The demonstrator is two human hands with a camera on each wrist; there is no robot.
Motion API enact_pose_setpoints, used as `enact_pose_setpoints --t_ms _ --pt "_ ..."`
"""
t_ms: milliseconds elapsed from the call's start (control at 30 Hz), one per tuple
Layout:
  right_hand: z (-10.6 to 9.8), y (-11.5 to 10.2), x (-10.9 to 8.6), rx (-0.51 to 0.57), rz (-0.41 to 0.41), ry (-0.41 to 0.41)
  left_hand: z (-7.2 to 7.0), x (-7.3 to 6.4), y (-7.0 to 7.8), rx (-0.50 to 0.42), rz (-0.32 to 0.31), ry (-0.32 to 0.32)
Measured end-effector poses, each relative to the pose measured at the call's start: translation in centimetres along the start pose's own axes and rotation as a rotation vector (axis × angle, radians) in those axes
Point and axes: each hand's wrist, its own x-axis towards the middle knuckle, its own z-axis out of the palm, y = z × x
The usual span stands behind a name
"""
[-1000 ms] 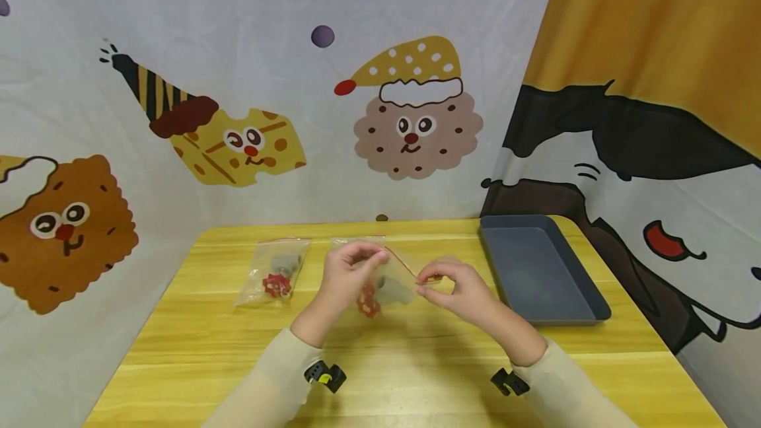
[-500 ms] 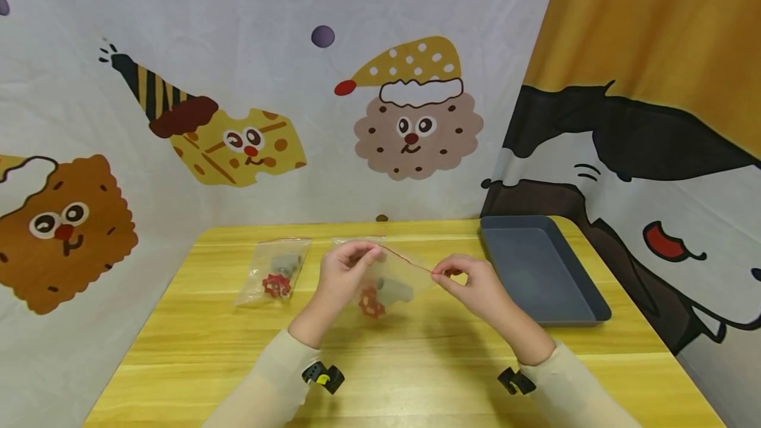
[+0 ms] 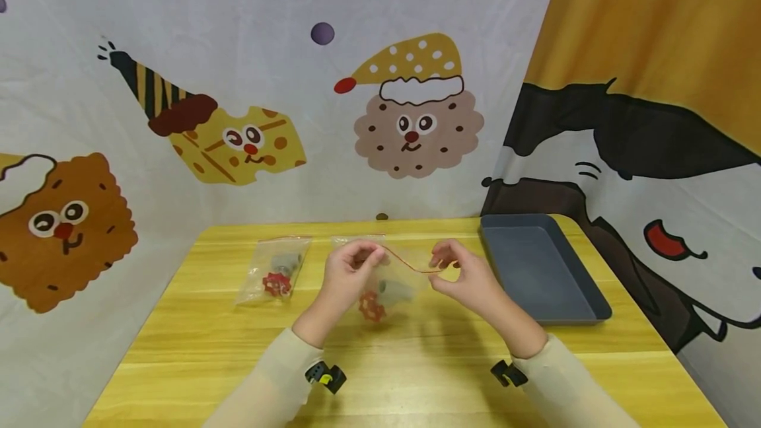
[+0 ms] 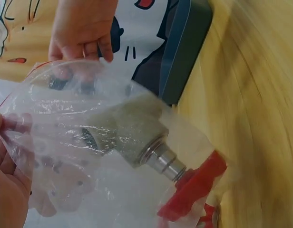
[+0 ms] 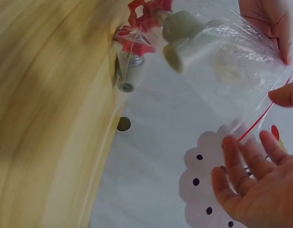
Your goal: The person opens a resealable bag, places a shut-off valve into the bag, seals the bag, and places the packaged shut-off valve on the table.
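Note:
My left hand (image 3: 347,273) pinches the upper left corner of a clear zip bag (image 3: 401,259) with a red seal line. Inside the bag is a valve with a grey body (image 4: 132,126), a metal stem and a red handwheel (image 4: 196,187). The bag is held up over the table. My right hand (image 3: 470,273) is at the bag's other upper corner, thumb and fingers spread apart around the red line. In the right wrist view, the right hand's fingers (image 5: 239,175) overlap the film while the thumb stands away from them.
A second zip bag (image 3: 276,276) with a red-wheeled valve lies at the left on the wooden table (image 3: 404,375). Another bag (image 3: 341,240) lies partly hidden behind the left hand. At the right stands a dark grey tray (image 3: 549,276). A printed curtain (image 3: 267,5) hangs behind.
The right hand slid right along the red seal line, pulling it straight, then spread its fingers and let it slacken. The left hand has stayed nearly in place at its corner.

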Motion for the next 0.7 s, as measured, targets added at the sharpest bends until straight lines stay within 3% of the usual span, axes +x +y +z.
enact_pose_setpoints --t_ms 233,467,700 --pt "0.3 -1.8 0.9 0.009 -0.066 -0.009 0.1 0.0 0.2 0.033 -0.039 -0.045" --pt "1.2 -2.9 1.9 0.009 -0.213 0.055 0.3 -0.1 0.5 0.06 0.019 -0.075" --pt "1.7 -3.6 2.3 0.05 -0.214 0.055 0.4 -0.2 1.0 0.115 0.037 -0.071"
